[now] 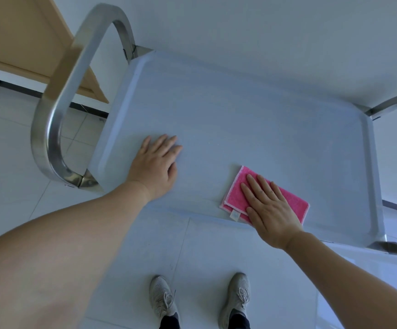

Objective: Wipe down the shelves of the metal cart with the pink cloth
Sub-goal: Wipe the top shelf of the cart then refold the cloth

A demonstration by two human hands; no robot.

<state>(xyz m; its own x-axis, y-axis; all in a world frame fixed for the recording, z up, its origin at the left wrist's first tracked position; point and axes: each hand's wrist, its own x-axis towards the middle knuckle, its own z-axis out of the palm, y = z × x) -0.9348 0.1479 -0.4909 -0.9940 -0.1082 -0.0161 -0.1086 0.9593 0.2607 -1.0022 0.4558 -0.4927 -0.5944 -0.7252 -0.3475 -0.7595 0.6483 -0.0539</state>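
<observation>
**Both palms flat on the cart's top shelf, cloth at the near edge**

A person stands at the long near side of a stainless steel cart [368,176], both bare arms reaching down onto its top shelf [240,110]. The shelf is a shallow tray with a raised lip all round and rounded corners.

The right hand [270,207] lies open and flat, fingers spread, pressing on a folded pink cloth [236,186]; it grips nothing, only bears down from above. The cloth sits right of centre, touching or almost touching the near lip, with a small white label at its near edge. Its left part and a strip on the right show from under the hand.

The left hand [156,162] is also open, palm down on the bare metal near the shelf's near-left corner, fingers together and pointing toward the far edge. It holds nothing and sits well apart from the cloth, with a stretch of bare shelf between them.

Beyond both hands the shelf lies bare to the far lip and the far-right corner. A curved tubular handle [57,110] loops up over the left end; a second rail [392,103] shows at the far-right corner.

The far edge stands near a white wall [264,32]. A wooden door [14,39] is off to the far left. Pale floor tiles [204,269] stretch under the person's grey sneakers [164,298], which stand back from the near edge.
</observation>
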